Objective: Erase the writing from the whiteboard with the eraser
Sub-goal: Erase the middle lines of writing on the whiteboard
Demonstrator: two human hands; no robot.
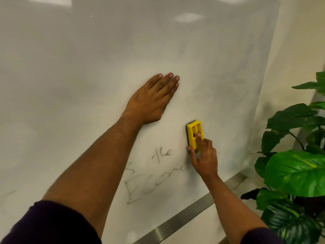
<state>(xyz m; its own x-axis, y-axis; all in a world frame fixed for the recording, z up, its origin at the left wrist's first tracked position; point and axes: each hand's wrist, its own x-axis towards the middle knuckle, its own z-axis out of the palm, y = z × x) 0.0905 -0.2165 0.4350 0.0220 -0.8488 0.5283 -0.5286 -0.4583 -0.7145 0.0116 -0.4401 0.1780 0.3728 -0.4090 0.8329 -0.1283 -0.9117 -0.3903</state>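
A whiteboard (73, 85) filled most of the frame, its metal lower edge (184, 219) running diagonally from bottom centre toward the right. At the far left edge, low down, a faint grey stroke (8, 193) remained on the board, too slight to read. Two dark sleeves showed at the bottom corners. The left hand (151, 101) lay flat against the board at centre frame, its fingers (168, 81) straight and pressed together, holding nothing. Below it stood two pieces of black handwriting: a small "the" (161, 154), and under it a larger word (151, 184) reading "Econ", its end hidden behind the right hand (204, 159). That hand held one yellow eraser (194, 134), black pad against the board, just right of "the" and above the larger word's end; thumb and fingers pinched its lower half, the forefinger resting along its yellow back. One leafy green plant (295, 169) stood at the right edge, beside the board.
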